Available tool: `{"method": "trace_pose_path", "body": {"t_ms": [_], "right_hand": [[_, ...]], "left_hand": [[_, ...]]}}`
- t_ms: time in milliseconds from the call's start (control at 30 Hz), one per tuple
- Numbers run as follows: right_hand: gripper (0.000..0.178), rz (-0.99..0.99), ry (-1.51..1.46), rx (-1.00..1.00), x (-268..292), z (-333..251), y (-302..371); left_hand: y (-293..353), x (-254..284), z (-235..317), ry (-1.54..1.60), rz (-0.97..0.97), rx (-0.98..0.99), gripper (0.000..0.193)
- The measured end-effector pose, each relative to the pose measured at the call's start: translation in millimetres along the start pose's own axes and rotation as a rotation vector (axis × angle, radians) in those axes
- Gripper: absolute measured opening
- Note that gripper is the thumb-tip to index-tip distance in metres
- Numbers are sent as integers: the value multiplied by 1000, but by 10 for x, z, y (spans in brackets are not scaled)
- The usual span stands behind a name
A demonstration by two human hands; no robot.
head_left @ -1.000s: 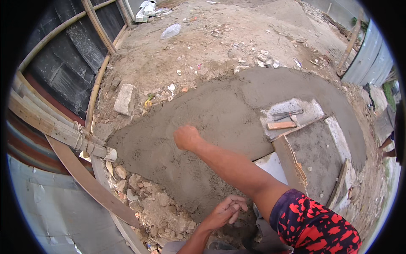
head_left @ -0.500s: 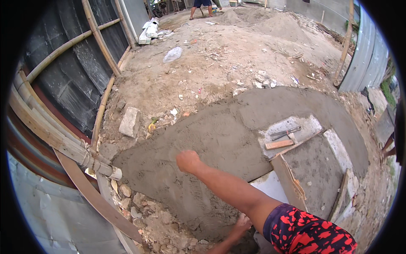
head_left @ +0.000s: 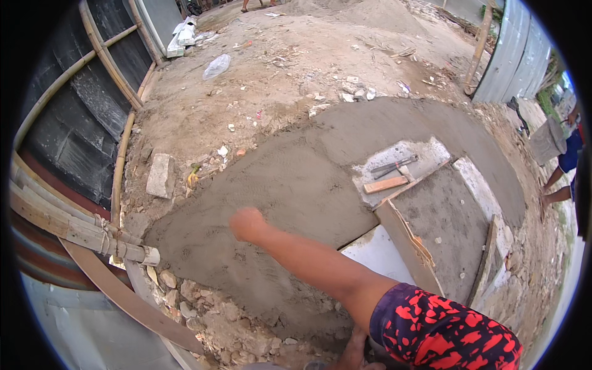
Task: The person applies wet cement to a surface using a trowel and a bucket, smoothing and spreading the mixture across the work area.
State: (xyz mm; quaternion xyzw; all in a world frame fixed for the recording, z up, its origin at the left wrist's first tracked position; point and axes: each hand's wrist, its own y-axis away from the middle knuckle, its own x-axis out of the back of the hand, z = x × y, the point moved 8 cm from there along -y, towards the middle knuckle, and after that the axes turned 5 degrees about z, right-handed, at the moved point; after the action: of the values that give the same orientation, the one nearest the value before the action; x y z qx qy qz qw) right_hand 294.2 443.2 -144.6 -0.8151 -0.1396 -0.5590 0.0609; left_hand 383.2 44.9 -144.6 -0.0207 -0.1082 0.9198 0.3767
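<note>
Head view: right hand curled over wet cement, left hand low; I can't tell either grip. Pressure could gouge.

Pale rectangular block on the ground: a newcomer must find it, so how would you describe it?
Find the broad, grey, wet-looking mortar patch. Beyond its left end, near the black, bamboo-framed wall, on brown dirt, sits a pale rectangular block. It dwarfs the small rubble nearby.
</note>
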Motion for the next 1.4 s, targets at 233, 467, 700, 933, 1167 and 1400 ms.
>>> {"method": "trace_pose_path", "body": {"t_ms": [233, 467, 700, 933, 1167, 1400], "right_hand": [[18, -23, -34, -5, -114, -112, 23], [17, 55, -128, -199, -667, 285, -317], [18, 19, -250, -341, -487, 141, -291], [18, -43, -233, -292, -382, 88, -164], [19, 33, -261, -144, -187, 268, 97], [20, 40, -223, -49, -15, 81, 55]], "left_hand": [[-133, 292, -390, 149, -155, 321, 78], [-242, -13, -453, 317, -249, 555, 77], [-247, 290, -536, 297, -251, 658, 77], [-360, 468, -557, 308, -271, 687, 77], [-312, 377, -618, 338, -357, 699, 77], [-380, 383, -395, 276, -367, 727, 75]]}}
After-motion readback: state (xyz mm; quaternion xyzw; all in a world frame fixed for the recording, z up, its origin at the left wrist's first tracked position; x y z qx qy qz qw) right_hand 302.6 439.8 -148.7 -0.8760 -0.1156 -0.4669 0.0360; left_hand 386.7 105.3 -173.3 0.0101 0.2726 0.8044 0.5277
